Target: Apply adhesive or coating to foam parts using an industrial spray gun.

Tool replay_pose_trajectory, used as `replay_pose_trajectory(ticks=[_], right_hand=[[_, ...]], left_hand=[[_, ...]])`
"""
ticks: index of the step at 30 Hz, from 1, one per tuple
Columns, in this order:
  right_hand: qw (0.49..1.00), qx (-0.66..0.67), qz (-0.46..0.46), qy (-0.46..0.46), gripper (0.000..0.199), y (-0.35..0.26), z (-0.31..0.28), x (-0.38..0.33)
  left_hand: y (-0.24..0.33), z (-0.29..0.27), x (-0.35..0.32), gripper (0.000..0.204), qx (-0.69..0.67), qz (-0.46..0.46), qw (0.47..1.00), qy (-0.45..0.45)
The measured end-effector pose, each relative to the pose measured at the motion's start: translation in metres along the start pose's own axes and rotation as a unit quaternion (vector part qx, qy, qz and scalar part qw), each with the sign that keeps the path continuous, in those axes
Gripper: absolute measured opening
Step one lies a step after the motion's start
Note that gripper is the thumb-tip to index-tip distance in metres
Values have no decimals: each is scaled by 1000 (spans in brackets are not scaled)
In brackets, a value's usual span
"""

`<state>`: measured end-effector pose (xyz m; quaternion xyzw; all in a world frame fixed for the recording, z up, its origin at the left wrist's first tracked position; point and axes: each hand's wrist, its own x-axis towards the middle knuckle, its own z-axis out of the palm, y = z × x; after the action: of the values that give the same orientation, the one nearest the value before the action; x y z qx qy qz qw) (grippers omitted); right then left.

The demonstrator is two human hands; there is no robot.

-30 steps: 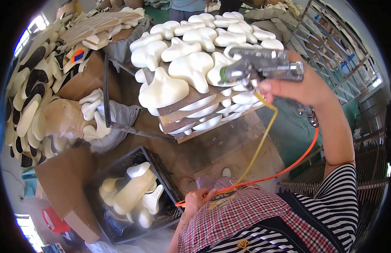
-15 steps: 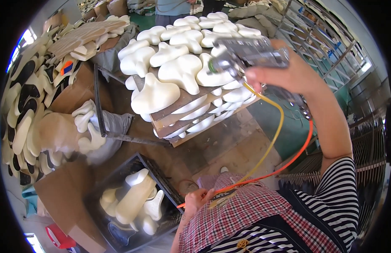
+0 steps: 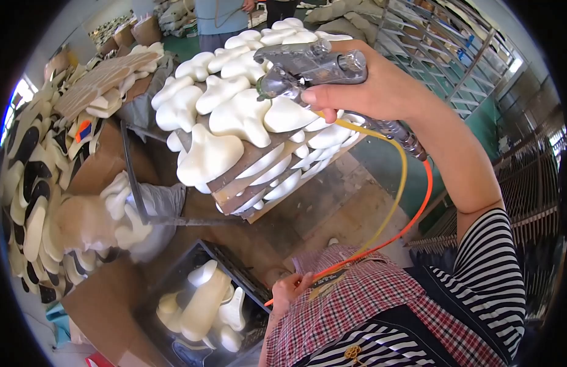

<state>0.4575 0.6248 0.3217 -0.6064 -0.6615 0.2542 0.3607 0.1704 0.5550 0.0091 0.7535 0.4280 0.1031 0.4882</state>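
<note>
My right hand [image 3: 378, 92] is closed round a metal spray gun [image 3: 305, 68], raised over a stack of white saddle-shaped foam pieces [image 3: 240, 116]. The gun's nozzle points left above these pieces, apart from them as far as I can see. From the gun hang a yellow hose [image 3: 403, 174] and an orange hose [image 3: 415, 215], both curving down toward my checked apron [image 3: 369, 293]. Close to my waist, my left hand [image 3: 287, 290] grips the orange hose, whose end part pokes out left of the fingers.
The pieces lie on layered boards [image 3: 225, 196]. Below left, a black crate [image 3: 231, 263] holds several cream foam pieces. A metal frame [image 3: 133, 174] stands beside heaped pads and cardboard. Racks [image 3: 460, 55] are at the right; a person in blue [image 3: 221, 21] stands behind the stack.
My right hand and the spray gun have moved left across the stack. The view has shifted too, so the crate sits lower and the stack further left. The left hand still grips the orange hose.
</note>
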Motion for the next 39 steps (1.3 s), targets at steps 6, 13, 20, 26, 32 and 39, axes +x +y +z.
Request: replay_pose_trajectory(ticks=[6,13,20,26,32,39], right_hand=[[998,49,45,9,36,36,-27,-38],[957,265,99,60,27,175,-80,-143],[880,406,191,155,22,266,-132,-272],[810,393,225,373,33,294,-189,-336],[743,342,204,537,44,333,-233,-358],[717,328,136,600,46,382,-300,-327]], left_hand=[[25,11,33,41,44,-50,995,-75],[63,40,100,47,199,-65,960,-185],[72,127,225,46,198,-35,939,-278],[127,197,317,38,143,-66,917,-366],[122,233,380,39,183,-58,900,-392],[92,247,428,38,134,83,916,-369]])
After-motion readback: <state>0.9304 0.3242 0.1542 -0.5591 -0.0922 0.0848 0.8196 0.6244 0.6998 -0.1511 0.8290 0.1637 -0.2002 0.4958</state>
